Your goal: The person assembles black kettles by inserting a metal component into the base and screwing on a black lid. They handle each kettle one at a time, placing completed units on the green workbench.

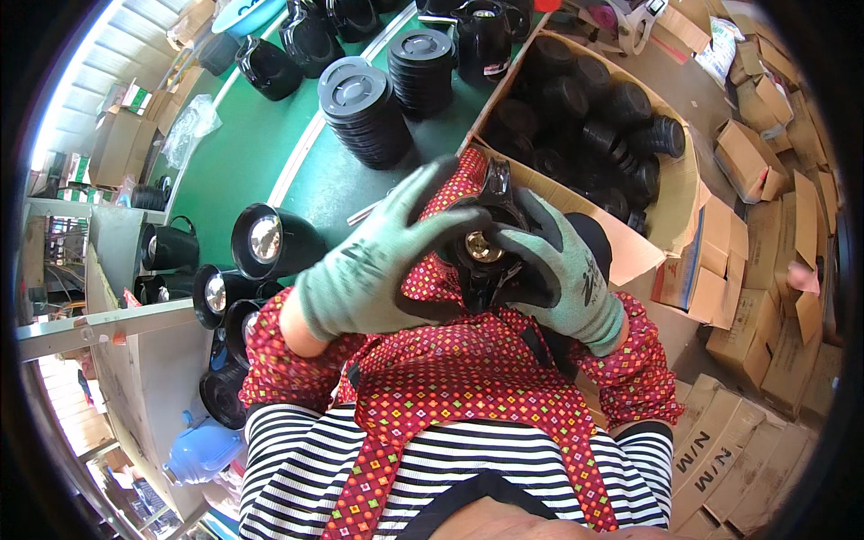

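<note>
In front of my apron is a glossy black jug (474, 277), with a shiny gold-coloured round part (483, 247) showing at its middle. My left hand (364, 267), in a green glove with dark fingers, curves around the jug's left side. Its fingertips reach over the top and the thumb lies lower against the side. From the right, my gloved right hand (569, 277) grips the same jug, its fingertips close to the gold part. Palms and gloves hide much of the jug's sides.
Stacked black lids (358, 112) and more black jugs (268, 68) stand on the green table (225, 162). To the right, a large cardboard box (670, 220) holds several black ribbed parts. Open-ended black jugs (286, 241) lie at the left. Flattened cartons (733, 450) cover the floor at right.
</note>
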Motion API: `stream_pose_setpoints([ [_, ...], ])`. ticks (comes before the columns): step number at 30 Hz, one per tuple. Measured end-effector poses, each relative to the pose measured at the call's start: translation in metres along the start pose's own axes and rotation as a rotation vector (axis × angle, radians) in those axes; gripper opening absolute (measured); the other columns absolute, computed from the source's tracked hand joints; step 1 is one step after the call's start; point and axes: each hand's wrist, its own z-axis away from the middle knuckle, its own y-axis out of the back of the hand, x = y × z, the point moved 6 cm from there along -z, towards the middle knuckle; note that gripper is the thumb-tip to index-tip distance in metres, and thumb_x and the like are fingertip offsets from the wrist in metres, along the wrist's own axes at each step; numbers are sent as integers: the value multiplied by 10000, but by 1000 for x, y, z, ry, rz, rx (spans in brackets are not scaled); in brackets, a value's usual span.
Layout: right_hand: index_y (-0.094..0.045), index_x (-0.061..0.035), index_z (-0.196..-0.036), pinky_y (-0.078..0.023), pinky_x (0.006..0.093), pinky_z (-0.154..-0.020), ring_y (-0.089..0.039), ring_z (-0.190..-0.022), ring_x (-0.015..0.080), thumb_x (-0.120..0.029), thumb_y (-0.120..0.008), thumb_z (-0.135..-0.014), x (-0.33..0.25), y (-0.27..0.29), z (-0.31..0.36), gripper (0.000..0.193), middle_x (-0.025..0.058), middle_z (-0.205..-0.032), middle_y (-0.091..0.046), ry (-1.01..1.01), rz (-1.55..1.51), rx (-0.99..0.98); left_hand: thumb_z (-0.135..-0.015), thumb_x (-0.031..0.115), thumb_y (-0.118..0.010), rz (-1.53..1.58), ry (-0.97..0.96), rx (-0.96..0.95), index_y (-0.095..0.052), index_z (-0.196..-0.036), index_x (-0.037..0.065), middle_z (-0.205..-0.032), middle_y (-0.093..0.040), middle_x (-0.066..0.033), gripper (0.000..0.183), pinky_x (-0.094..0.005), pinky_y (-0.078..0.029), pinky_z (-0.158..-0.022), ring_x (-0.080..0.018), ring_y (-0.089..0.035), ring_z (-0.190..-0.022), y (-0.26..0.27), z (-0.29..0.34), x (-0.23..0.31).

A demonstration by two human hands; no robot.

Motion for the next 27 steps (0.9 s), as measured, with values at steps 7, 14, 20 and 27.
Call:
stream_pose_setpoints([
  [7, -717, -103, -1258, -442, 559, -1173, -509, -1401, 538, -164, -916, -679, -8, 4, -4, 615, 344, -1573, -435, -38, 97, -101, -638, 338, -935, -394, 24, -87, -716, -1363, 204, -1687, -291, -315, 769, -652, -325, -1246, -576, -282, -1550, -29, -16, -10],
  [14, -656, -95, -1346, -411, 496, -1207, -496, -1441, 488, -18, -780, -772, -8, 19, -15, 592, 329, -1566, -453, -109, -132, -200, -606, 247, -960, -34, -79, -96, -716, -1275, 101, -1653, -373, -311, 727, -559, -378, -1239, -534, -420, -1499, -29, -22, -17],
  [20, -553, -83, -1531, -425, 444, -1199, -543, -1425, 393, -102, -819, -870, 3, 10, -21, 713, 229, -1528, -549, -155, -396, -128, -838, 166, -892, 703, 131, 321, -469, -1545, -34, -1546, -537, -248, 847, -476, -395, -1247, -347, -496, -1503, -15, 6, -31],
  [27, -552, -96, -1552, -429, 482, -1197, -526, -1444, 409, -239, -872, -860, -18, -9, -33, 776, 211, -1578, -534, -41, -54, -165, -893, 260, -772, -11, 470, -69, -586, -1489, 117, -1300, -721, -193, 641, -432, -557, -1044, -385, -704, -1170, -8, 2, -34],
])
